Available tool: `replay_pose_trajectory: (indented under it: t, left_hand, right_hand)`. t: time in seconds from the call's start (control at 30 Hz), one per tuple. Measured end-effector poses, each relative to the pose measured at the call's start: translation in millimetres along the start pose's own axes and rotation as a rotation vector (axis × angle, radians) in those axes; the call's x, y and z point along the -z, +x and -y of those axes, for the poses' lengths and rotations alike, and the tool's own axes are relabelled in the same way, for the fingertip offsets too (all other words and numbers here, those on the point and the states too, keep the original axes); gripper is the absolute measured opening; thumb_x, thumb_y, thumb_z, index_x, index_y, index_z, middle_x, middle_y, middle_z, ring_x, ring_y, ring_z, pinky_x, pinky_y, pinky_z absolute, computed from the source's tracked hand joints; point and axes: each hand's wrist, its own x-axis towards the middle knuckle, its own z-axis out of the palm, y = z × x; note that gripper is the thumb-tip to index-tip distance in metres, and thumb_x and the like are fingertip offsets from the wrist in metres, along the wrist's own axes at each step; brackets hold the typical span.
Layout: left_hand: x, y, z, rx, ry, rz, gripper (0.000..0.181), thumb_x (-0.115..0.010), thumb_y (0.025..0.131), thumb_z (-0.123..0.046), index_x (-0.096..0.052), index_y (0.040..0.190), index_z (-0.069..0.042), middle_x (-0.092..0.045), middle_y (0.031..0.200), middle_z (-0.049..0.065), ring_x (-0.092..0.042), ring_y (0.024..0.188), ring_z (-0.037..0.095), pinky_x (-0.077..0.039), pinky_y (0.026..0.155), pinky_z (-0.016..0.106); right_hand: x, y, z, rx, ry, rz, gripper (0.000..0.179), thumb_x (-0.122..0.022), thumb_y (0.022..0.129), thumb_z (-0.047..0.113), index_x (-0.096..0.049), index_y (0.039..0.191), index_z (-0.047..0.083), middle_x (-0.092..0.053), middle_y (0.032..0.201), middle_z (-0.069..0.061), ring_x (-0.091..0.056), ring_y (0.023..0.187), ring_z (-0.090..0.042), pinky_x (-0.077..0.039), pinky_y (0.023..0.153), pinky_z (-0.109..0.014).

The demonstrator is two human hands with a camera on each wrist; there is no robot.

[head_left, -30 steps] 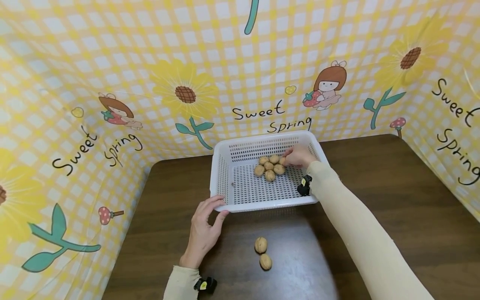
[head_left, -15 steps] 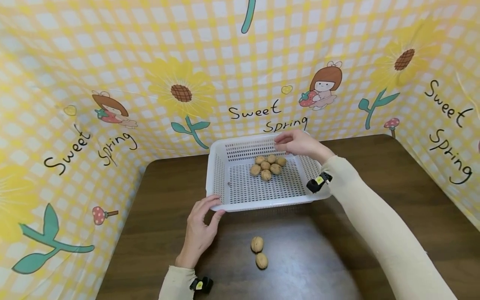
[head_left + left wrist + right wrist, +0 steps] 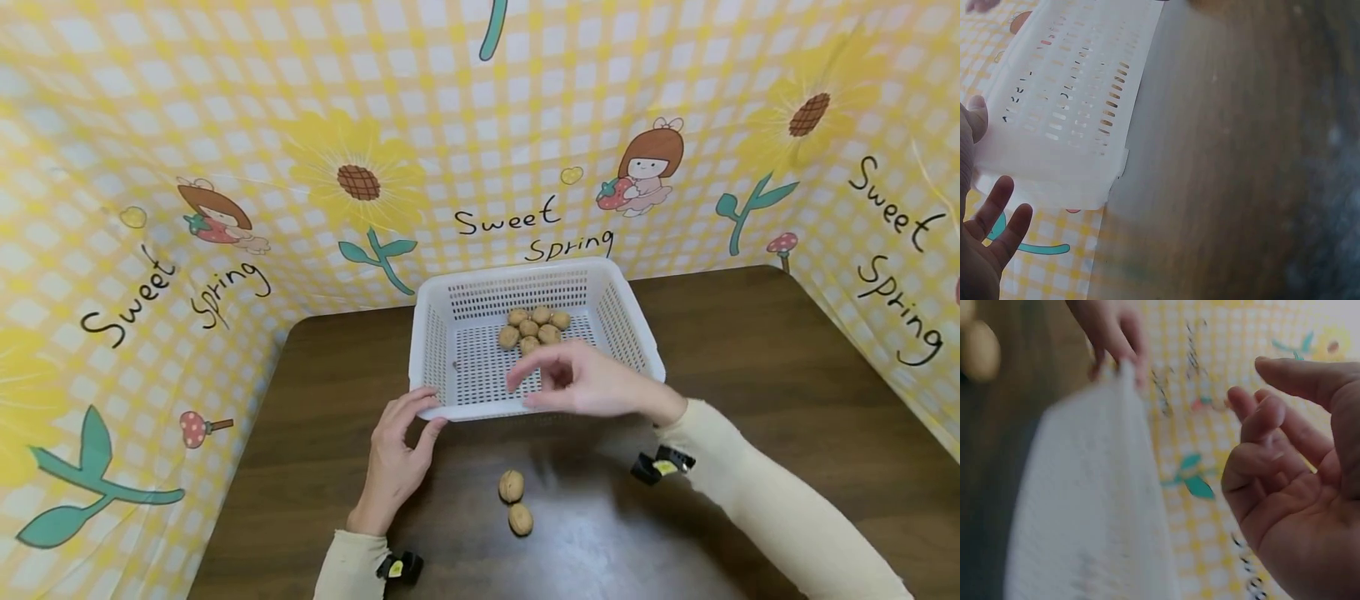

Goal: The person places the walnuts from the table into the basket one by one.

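A white plastic basket [image 3: 487, 410] with slotted walls stands at the back of the table. My left hand [image 3: 401, 454] grips its near left corner, fingers over the rim and thumb on the outer front. Several walnuts [image 3: 528, 327] lie bunched inside, toward the right of the middle. My right hand [image 3: 585, 382] hovers over the basket's near rim, fingers loosely curved. In the right wrist view nothing sits between the thumb and fingers of that right hand [image 3: 1291, 456]. Two more walnuts [image 3: 512, 486] lie touching on the table in front of the basket.
The dark wooden table [image 3: 315, 375] reaches back to a yellow checked cloth [image 3: 480, 125] with printed flowers, hung behind and at both sides. A black strap mount [image 3: 663, 464] sits on the right wrist, another [image 3: 401, 568] on the left.
My right hand has left the walnuts in the basket, lifted, and come back toward the near rim. The left hand stays at the basket's corner. The view has shifted slightly.
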Motion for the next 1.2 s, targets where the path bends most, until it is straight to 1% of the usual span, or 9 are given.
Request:
replay_pose_trajectory:
  t: [0.07, 0.17, 0.33, 0.47, 0.57, 0.67, 0.93, 1.07, 1.2]
  left_hand:
    - [-0.8, 0.3, -0.1, -0.013, 0.004, -0.001, 0.022, -0.082, 0.093, -0.007, -0.076, 0.114, -0.006, -0.073, 0.133, 0.005, -0.063, 0.12, 0.025, -0.042, 0.106, 0.019]
    - [-1.4, 0.7, -0.3, -0.022, -0.012, -0.009, 0.022, -0.082, 0.092, -0.005, -0.076, 0.114, -0.006, -0.073, 0.133, 0.005, -0.063, 0.12, 0.025, -0.041, 0.107, 0.018]
    - [-0.8, 1.7, -1.5, -0.048, -0.019, -0.014, 0.024, -0.081, 0.092, -0.004, -0.075, 0.115, -0.007, -0.072, 0.133, 0.006, -0.063, 0.122, 0.027, -0.041, 0.109, 0.017]
    - [-0.7, 0.5, -2.1, -0.048, -0.019, -0.009, 0.024, -0.081, 0.092, -0.004, -0.076, 0.115, -0.009, -0.073, 0.133, 0.007, -0.064, 0.121, 0.027, -0.042, 0.108, 0.018]
    - [-1.0, 0.0, -1.5, -0.042, -0.013, -0.01, 0.024, -0.081, 0.093, -0.004, -0.076, 0.115, -0.012, -0.073, 0.132, 0.006, -0.064, 0.12, 0.027, -0.042, 0.107, 0.019]
    - [-1.2, 0.0, -1.5, -0.03, -0.015, -0.008, 0.024, -0.081, 0.093, -0.005, -0.076, 0.115, -0.012, -0.073, 0.132, 0.006, -0.064, 0.12, 0.027, -0.042, 0.107, 0.019]
    - [-0.8, -0.4, -1.5, -0.013, -0.017, 0.002, 0.022, -0.081, 0.093, -0.006, -0.076, 0.113, -0.009, -0.073, 0.132, 0.007, -0.064, 0.119, 0.026, -0.042, 0.107, 0.018]
    - [-0.8, -0.1, -0.7, -0.019, -0.017, 0.001, 0.023, -0.082, 0.092, -0.006, -0.076, 0.114, -0.007, -0.073, 0.133, 0.005, -0.063, 0.121, 0.025, -0.041, 0.108, 0.017]
    - [-0.8, 0.0, -0.3, -0.021, -0.009, -0.001, 0.024, -0.082, 0.092, -0.006, -0.076, 0.114, -0.01, -0.073, 0.134, 0.004, -0.063, 0.121, 0.025, -0.041, 0.107, 0.018]
  right_hand:
    - [-16.6, -8.3, -6.6, 0.025, 0.024, 0.043, 0.025, -0.08, 0.096, 0.014, -0.077, 0.12, 0.011, -0.06, 0.065, 0.003, -0.048, 0.056, -0.001, -0.04, 0.052, -0.02]
    - [-39.8, -18.0, -23.0, 0.002, 0.069, 0.096, 0.025, -0.08, 0.097, 0.02, -0.077, 0.121, 0.013, -0.057, 0.063, 0.006, -0.047, 0.055, 0.001, -0.039, 0.052, -0.018]
    - [-68.2, -30.1, -54.4, -0.049, 0.144, 0.133, 0.03, -0.08, 0.096, 0.018, -0.075, 0.124, 0.008, -0.058, 0.06, -0.006, -0.045, 0.052, 0.002, -0.038, 0.051, -0.016]
    - [-84.9, -37.9, -72.3, -0.083, 0.175, 0.128, 0.037, -0.08, 0.096, 0.016, -0.071, 0.131, 0.006, -0.076, 0.091, -0.012, -0.05, 0.055, 0.001, -0.042, 0.053, -0.016]
    - [-93.8, -40.7, -79.8, -0.116, 0.166, 0.128, 0.044, -0.08, 0.096, 0.017, -0.067, 0.138, 0.008, -0.076, 0.124, -0.009, -0.053, 0.06, 0.001, -0.046, 0.056, -0.017]
    - [-98.5, -41.4, -83.2, -0.138, 0.16, 0.127, 0.048, -0.08, 0.095, 0.017, -0.066, 0.14, 0.01, -0.075, 0.129, -0.007, -0.054, 0.06, 0.001, -0.047, 0.057, -0.017]
    - [-101.5, -42.4, -86.3, -0.179, 0.123, 0.12, 0.046, -0.084, 0.092, 0.018, -0.07, 0.135, 0.013, -0.077, 0.117, 0.0, -0.052, 0.059, 0.004, -0.044, 0.057, -0.015]
    - [-101.7, -41.7, -87.2, -0.18, 0.116, 0.125, 0.044, -0.085, 0.092, 0.019, -0.071, 0.134, 0.015, -0.074, 0.093, 0.004, -0.051, 0.058, 0.004, -0.043, 0.057, -0.015]
    - [-101.2, -41.5, -87.1, -0.182, 0.113, 0.135, 0.043, -0.085, 0.091, 0.018, -0.072, 0.133, 0.017, -0.06, 0.07, 0.009, -0.049, 0.057, 0.004, -0.042, 0.058, -0.014]
